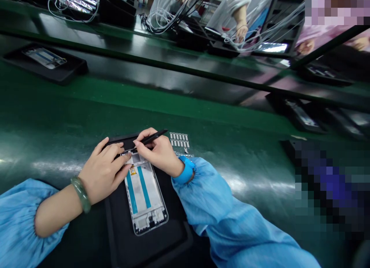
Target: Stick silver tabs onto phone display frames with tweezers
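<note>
A phone frame (146, 191) with two blue strips lies on a black tray (121, 233) in front of me. My left hand (105, 167) rests over its upper left end, fingers stretched out and fingertips touching the frame's top part. Between the thumb and fingers of my right hand (157, 150) is a pair of black tweezers (156, 136), its tip down at the frame's top end. What the tip touches is too small to make out. Just right of that hand lies a sheet of small whitish pieces (179, 140) in rows.
Another black tray (72, 69) bearing a phone frame (46, 58) sits at the far left. More trays (303, 113) stand to the right. A dark rail (173, 65) crosses behind the green bench (231, 133). Beyond it are cables (164, 21) and co-workers' hands (241, 29).
</note>
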A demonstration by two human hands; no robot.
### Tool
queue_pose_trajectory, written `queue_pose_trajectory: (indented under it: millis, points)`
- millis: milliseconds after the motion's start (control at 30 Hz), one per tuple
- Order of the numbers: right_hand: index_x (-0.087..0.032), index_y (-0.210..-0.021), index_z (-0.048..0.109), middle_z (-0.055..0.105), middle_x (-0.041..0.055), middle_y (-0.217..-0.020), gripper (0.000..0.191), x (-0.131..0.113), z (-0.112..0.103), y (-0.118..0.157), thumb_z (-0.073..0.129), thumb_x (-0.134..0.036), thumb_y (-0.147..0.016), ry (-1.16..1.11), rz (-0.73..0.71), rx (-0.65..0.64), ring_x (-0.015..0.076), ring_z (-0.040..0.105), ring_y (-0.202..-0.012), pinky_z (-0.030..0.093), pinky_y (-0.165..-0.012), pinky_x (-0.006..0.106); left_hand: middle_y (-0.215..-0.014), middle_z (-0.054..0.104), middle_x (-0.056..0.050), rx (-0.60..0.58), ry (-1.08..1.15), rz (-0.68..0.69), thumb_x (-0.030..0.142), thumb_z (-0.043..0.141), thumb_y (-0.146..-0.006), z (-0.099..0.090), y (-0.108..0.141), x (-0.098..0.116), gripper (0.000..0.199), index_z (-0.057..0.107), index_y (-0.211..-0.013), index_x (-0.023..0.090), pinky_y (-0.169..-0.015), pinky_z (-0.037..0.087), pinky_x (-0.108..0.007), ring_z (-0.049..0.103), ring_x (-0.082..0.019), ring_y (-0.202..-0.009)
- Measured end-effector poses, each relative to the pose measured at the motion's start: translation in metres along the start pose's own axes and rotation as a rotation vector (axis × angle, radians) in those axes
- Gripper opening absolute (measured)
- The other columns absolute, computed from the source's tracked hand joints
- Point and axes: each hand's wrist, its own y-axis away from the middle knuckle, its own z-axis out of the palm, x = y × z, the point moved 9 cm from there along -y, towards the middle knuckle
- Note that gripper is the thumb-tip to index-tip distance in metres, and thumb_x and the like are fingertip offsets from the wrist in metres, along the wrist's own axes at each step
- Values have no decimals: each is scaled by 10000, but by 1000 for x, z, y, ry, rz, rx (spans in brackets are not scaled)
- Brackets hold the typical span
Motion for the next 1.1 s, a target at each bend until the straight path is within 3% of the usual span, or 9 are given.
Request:
queue_pose_trajectory:
  millis: [167,333,500,667,1100]
  points:
    - [-189,-797,547,585,-11,-783,17,-5,1,1,549,-178,-785,20,-43,-5,89,588,-653,507,-587,199,-1002,629,-96,1,5,-3,251,467,-877,0,0,0,255,633,-1046,157,-1036,313,-509,551,-240,-1071]
    - [-189,-803,551,607,4,-798,40,-18,3,4,538,-154,-790,174,-199,1,110,593,-728,494,-682,226,-1010,625,-99,-4,4,-5,249,463,-877,0,0,0,259,629,-1052,154,-1038,308,-510,550,-240,-1073]
    - [-194,-827,528,600,15,-779,72,-32,12,10,484,-139,-811,309,-337,-24,118,579,-720,478,-669,233,-995,623,-94,-2,8,-13,249,456,-878,0,-1,0,230,637,-993,163,-1037,313,-512,551,-236,-1071]
    - [-194,-825,512,597,36,-789,91,-42,24,11,457,-122,-816,501,-334,-120,152,561,-744,466,-679,275,-1015,616,-108,-2,13,-14,237,443,-879,-1,-2,3,220,638,-927,147,-1037,322,-515,551,-238,-1068]
    - [-194,-824,563,625,20,-818,57,-17,2,9,541,-149,-797,139,-208,-21,127,604,-760,498,-699,256,-1085,612,-124,-5,12,-18,249,448,-883,3,1,2,300,586,-1121,131,-1052,300,-521,521,-258,-1129]
